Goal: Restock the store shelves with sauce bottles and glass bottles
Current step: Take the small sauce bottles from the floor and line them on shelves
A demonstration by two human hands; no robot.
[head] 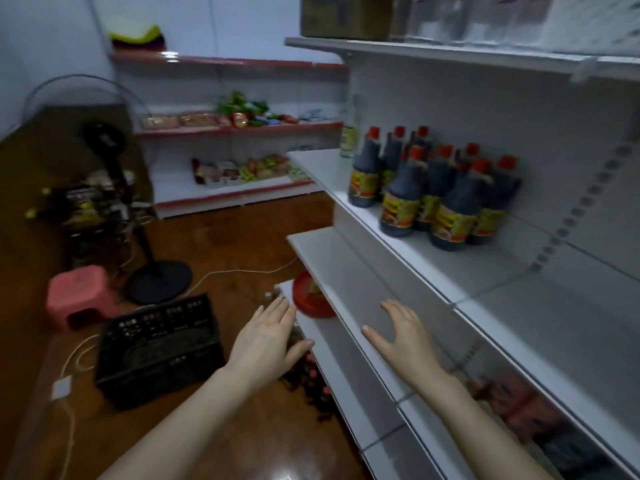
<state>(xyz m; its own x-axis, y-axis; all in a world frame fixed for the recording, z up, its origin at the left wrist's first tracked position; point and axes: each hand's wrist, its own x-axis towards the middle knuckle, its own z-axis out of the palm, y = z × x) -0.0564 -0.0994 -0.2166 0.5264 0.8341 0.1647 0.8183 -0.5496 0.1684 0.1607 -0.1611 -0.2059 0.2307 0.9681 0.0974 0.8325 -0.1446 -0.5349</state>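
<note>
The white shelves [346, 268] look like smooth painted metal with a matt sheen. The dark sauce bottles with red caps [398, 206] appear to be glossy plastic carrying shiny printed labels. The brown floor [242, 237] is polished and reflective. The black perforated crate [159, 348] and pink stool [81, 296] look like plastic.

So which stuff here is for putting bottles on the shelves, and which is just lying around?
For the job:
- sauce bottles with red caps, standing on the shelf
- clear glass bottle behind them
- left hand and right hand, both open and empty

Just lying about:
- black crate
- pink stool
- standing fan
- white cable
</note>
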